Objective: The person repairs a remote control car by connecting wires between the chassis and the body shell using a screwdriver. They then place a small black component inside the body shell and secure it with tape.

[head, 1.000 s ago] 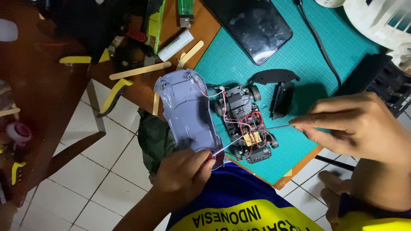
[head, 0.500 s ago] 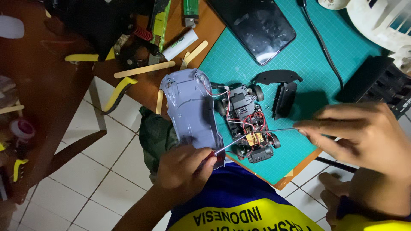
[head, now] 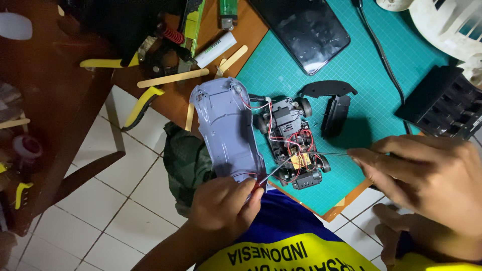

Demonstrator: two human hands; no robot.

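White tiled floor down below, and up top a brown wooden desk with a teal cutting mat covering its right side, so a pretty typical hobby bench setup.

Dead centre is the small RC car chassis sitting on the mat near its lower edge, guts exposed, red and white wires all over it. Just at its 9 o'clock lies the grey car body shell, flipped upside down and hanging half off the desk edge, linked to the chassis by red wires.

Left hand is at about 7 o'clock from the chassis, fingers curled tight and pinching a thin red-handled tool whose tip pokes up into the back end of the chassis. Right hand comes in from 3 o'clock, thumb and forefinger closed on a thin metal rod that runs almost level over to the chassis, close to where the other tip is. Can't tell if the two tips actually touch.

Other stuff: a black phone at 12 o'clock, two loose black car parts just at 2 o'clock of the chassis, a black slotted charger box further right, a white plastic fan grille in the top corner. Over at 10 o'clock there are yellow-handled pliers, wooden ice cream sticks, a white tube and a green lighter.
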